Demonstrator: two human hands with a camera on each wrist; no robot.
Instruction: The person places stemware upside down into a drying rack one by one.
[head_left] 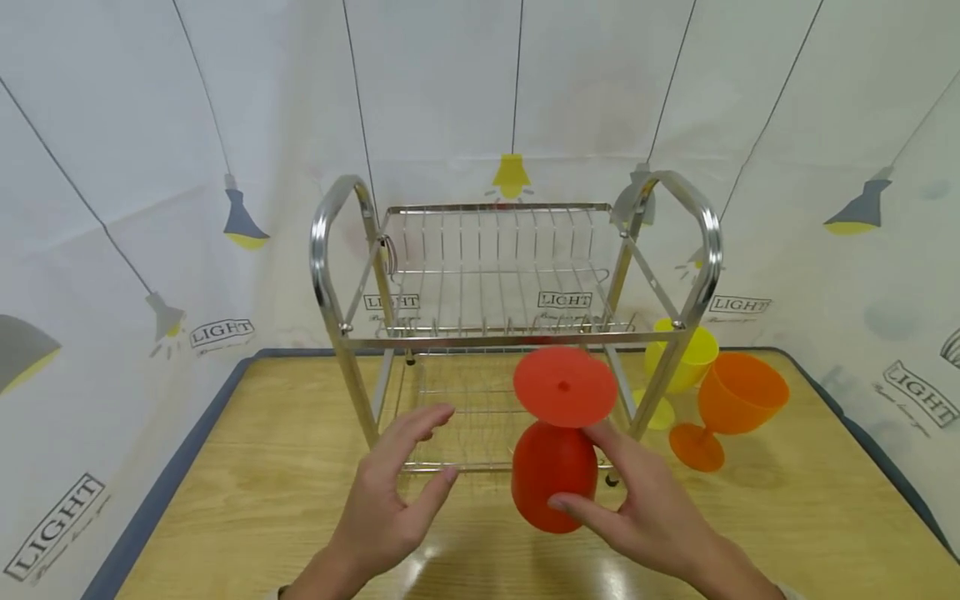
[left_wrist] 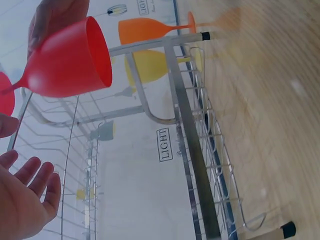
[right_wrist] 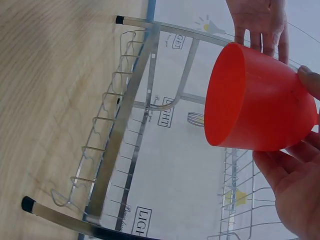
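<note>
Three plastic goblets are before me. My right hand [head_left: 652, 508] grips the red goblet [head_left: 553, 477] by its bowl, thumb on the near side, holding it upside down in the air, base up and mouth down, just in front of the metal dish rack [head_left: 510, 340]. My left hand [head_left: 393, 496] holds nothing; its fingers are parted from the thumb, near the red goblet but apart from it. To the right of the rack, the orange goblet [head_left: 738, 396] and the yellow goblet [head_left: 696, 358] stand upright on the wooden counter [head_left: 232, 475], close together, the yellow one farther back.
</note>
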